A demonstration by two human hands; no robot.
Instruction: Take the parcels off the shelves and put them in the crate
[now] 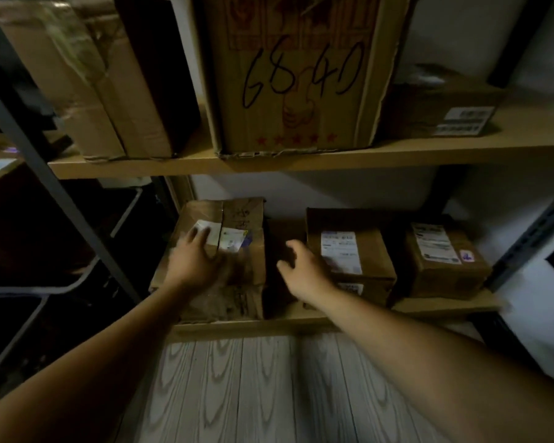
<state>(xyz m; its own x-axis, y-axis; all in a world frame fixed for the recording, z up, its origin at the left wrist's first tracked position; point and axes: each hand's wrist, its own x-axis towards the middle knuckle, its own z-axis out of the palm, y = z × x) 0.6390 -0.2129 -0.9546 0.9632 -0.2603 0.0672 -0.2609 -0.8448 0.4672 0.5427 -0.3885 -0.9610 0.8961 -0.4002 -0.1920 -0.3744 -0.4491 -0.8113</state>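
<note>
L hand (194, 257) lay flat on top of parcel (243, 276) at left of lower shelf (445, 303), fingers straight, gripping nothing. R hand (301, 266) hung just right of it, half-curled, prob. empty; too dim to be sure. Parcel's long axis ran near-far. No crate in view.

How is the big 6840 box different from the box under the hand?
The tall brown cardboard box marked 6840 stands on the upper shelf; the crumpled brown cardboard parcel sits on the lower shelf. The 6840 box is untouched; the left hand rests on the parcel. Both are brown cardboard.
</note>
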